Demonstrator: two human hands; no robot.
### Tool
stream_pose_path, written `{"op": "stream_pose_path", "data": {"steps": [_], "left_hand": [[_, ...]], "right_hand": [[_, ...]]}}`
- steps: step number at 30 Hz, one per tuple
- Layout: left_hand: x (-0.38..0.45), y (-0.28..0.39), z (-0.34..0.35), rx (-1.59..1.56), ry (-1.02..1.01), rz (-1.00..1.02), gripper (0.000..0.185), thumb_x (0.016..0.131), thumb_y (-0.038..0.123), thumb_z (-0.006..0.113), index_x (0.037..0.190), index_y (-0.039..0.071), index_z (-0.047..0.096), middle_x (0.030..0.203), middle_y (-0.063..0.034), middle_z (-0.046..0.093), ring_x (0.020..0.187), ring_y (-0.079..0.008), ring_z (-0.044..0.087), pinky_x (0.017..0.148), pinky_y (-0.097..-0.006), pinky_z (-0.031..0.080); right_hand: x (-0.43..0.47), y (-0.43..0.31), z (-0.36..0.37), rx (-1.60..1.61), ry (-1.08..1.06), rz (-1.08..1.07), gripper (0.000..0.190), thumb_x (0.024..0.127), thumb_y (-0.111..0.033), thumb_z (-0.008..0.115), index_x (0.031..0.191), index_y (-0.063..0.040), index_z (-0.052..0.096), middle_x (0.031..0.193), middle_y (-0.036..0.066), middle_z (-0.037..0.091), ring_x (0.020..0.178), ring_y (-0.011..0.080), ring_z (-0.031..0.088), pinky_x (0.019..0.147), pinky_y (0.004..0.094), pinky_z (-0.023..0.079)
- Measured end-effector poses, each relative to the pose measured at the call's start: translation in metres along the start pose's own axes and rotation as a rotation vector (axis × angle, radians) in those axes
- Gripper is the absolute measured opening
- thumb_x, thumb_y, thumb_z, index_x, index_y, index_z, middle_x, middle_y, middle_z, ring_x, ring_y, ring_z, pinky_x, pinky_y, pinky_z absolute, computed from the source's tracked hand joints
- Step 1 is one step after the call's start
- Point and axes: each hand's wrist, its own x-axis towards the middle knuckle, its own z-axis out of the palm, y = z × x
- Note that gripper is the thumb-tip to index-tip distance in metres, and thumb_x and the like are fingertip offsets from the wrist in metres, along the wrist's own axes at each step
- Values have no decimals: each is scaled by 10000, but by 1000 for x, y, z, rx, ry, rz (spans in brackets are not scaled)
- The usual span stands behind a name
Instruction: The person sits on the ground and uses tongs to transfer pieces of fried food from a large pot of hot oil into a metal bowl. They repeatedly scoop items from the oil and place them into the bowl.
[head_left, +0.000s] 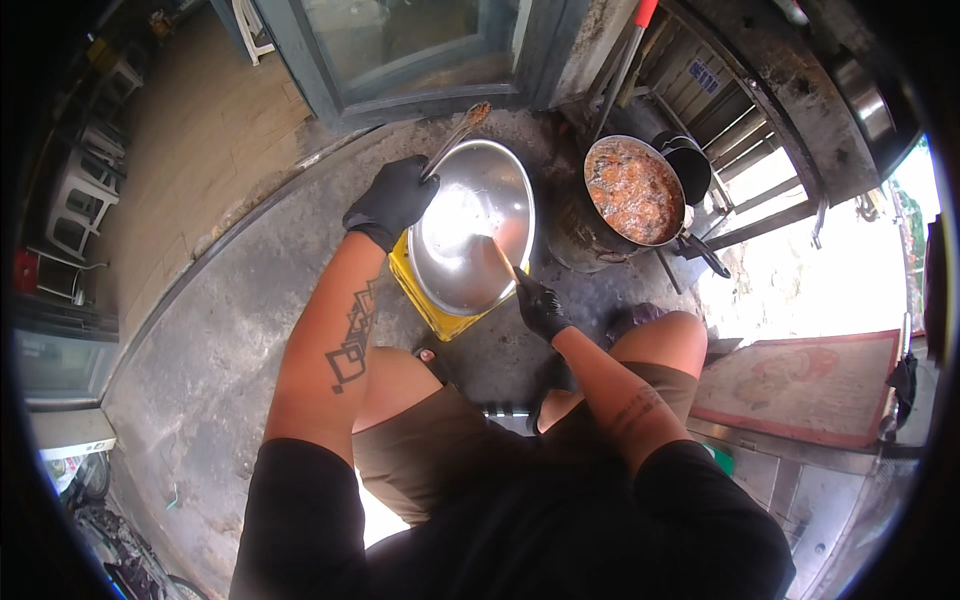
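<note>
My left hand, in a black glove, grips long metal tongs at the left rim of a large shiny metal bowl. Reddish-brown food sits at the tongs' far end, beyond the bowl. A thin light-brown stick or utensil handle is held by my right hand, also black-gloved, at the bowl's lower right. It slants in over the bowl; whether it touches the metal, I cannot tell. Under the bowl stands a yellow plastic crate or stool.
To the right, a pan of bubbling oil and browned food sits on a round stove, its black handle jutting out. A dark pot stands behind. A glass-paned door borders the concrete floor. A red-edged board lies right.
</note>
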Motion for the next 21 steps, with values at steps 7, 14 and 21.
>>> {"op": "stream_pose_path", "data": {"steps": [7,14,21], "left_hand": [[-7,7,-7,61,-10,43,296,931,270,626,1092,29,688,943,-245,720,930,-438,695,857,-486,539],[-15,2,-10,-6,-31,4,304,950,285,624,1049,3,678,942,-263,704,907,-423,688,827,-474,529],[-8,9,-7,-50,-23,35,315,950,295,619,1057,5,679,968,-255,714,917,-408,696,840,-474,526]], "right_hand": [[-30,-39,-13,-62,-400,-9,435,1052,-208,498,1478,-146,558,1247,258,681,1135,430,676,953,477,547],[-23,-86,-44,69,-384,-151,452,1064,-278,490,1506,-186,514,1144,272,687,993,450,682,867,532,539],[22,20,-41,-102,-120,106,419,1047,-252,534,1452,-152,574,1176,260,689,1041,441,686,887,490,542]]}}
